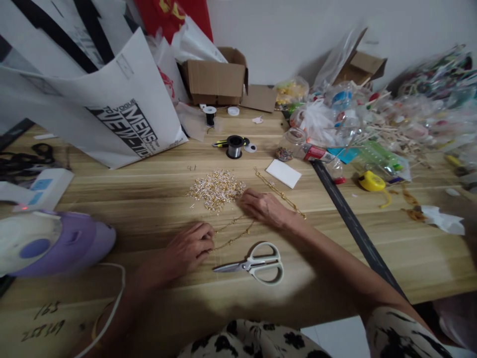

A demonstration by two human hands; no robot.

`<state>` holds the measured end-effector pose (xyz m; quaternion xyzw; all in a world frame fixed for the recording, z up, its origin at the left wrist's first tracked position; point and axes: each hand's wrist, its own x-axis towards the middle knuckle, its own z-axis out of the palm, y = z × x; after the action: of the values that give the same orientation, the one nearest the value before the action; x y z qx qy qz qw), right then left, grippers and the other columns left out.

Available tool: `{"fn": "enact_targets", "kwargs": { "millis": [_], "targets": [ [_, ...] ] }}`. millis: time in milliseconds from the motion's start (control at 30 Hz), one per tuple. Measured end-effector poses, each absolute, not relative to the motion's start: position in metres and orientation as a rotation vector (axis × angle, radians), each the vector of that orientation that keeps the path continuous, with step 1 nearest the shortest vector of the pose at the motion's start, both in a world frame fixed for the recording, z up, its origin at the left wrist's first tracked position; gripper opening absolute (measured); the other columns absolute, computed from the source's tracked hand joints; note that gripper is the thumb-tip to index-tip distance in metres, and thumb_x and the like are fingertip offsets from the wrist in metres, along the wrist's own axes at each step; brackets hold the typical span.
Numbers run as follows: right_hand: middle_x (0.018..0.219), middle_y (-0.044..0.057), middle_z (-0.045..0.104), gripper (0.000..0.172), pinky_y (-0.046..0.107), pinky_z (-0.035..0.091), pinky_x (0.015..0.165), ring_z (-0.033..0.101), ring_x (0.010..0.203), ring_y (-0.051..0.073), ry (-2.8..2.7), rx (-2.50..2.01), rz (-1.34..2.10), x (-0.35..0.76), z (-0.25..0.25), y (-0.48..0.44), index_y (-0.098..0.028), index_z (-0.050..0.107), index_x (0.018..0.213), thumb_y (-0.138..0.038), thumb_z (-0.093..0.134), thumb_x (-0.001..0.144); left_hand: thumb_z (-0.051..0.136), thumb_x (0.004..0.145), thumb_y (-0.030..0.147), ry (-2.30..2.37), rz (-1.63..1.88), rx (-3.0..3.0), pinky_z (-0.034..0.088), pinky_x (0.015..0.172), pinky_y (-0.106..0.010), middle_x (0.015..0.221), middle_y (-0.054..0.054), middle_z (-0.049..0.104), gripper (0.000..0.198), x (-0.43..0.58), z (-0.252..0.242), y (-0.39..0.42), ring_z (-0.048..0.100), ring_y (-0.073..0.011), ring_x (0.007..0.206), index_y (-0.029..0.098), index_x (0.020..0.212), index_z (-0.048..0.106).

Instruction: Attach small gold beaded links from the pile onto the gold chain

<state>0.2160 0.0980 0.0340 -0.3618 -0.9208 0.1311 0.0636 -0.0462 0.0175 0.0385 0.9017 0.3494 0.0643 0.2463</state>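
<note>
A thin gold chain (231, 241) with small beads lies in a loop on the wooden table between my hands. My left hand (193, 244) rests on the table with its fingers curled onto the loop's left end. At the loop's other end, beside the pile, my right hand (260, 205) has its fingers pressed together on the chain; the fingertips are partly hidden. A pile of small gold and clear pieces (216, 190) is just beyond both hands. Past my right wrist lies a second gold chain (280, 193). White-handled scissors (257, 265) lie closed nearer to me.
A spool of wire (234, 147) and a white card (283, 173) sit behind the pile. To the left are a purple-and-white device (70, 243) and a large paper bag (122, 104). A dark ruler strip (354, 223), a yellow tape measure (371, 181) and plastic clutter (350, 117) occupy the right.
</note>
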Motion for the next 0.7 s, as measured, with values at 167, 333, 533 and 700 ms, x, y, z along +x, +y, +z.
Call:
{"fn": "enact_targets", "kwargs": {
  "millis": [167, 333, 533, 700],
  "targets": [
    [0.116, 0.012, 0.055, 0.028, 0.035, 0.047, 0.085, 0.054, 0.103, 0.02, -2.69, -1.042, 0.38, 0.246, 0.03, 0.084, -0.016, 0.053, 0.115, -0.024, 0.037, 0.094, 0.048, 0.085, 0.015, 0.936, 0.195, 2.411, 0.04, 0.081, -0.03, 0.096, -0.005, 0.059, 0.014, -0.051, 0.052, 0.021, 0.05, -0.0177, 0.092, 0.016, 0.079, 0.06],
    [0.124, 0.011, 0.054, 0.034, 0.046, 0.042, 0.096, 0.044, 0.12, 0.024, -2.679, -1.012, 0.3, 0.263, 0.025, 0.062, -0.02, 0.05, 0.124, -0.02, 0.042, 0.091, 0.042, 0.088, 0.015, 0.931, 0.197, 2.387, 0.04, 0.08, -0.03, 0.088, -0.004, 0.062, 0.021, -0.053, 0.055, 0.025, 0.05, -0.0163, 0.086, 0.017, 0.081, 0.061],
    [0.131, 0.012, 0.05, 0.037, 0.047, 0.038, 0.101, 0.038, 0.126, 0.025, -2.66, -1.074, 0.257, 0.269, 0.015, 0.046, -0.016, 0.048, 0.127, -0.018, 0.042, 0.091, 0.047, 0.087, 0.018, 0.941, 0.122, 2.407, 0.037, 0.078, -0.029, 0.085, -0.003, 0.059, 0.016, -0.047, 0.05, 0.021, 0.049, -0.0162, 0.085, 0.017, 0.076, 0.058],
    [0.127, 0.014, 0.052, 0.035, 0.048, 0.039, 0.099, 0.041, 0.124, 0.025, -2.6, -1.095, 0.292, 0.271, 0.01, 0.044, -0.016, 0.049, 0.125, -0.016, 0.039, 0.091, 0.052, 0.085, 0.02, 0.962, 0.084, 2.45, 0.036, 0.076, -0.03, 0.086, -0.003, 0.056, 0.013, -0.042, 0.044, 0.019, 0.047, -0.017, 0.085, 0.017, 0.074, 0.057]
  ]
}}
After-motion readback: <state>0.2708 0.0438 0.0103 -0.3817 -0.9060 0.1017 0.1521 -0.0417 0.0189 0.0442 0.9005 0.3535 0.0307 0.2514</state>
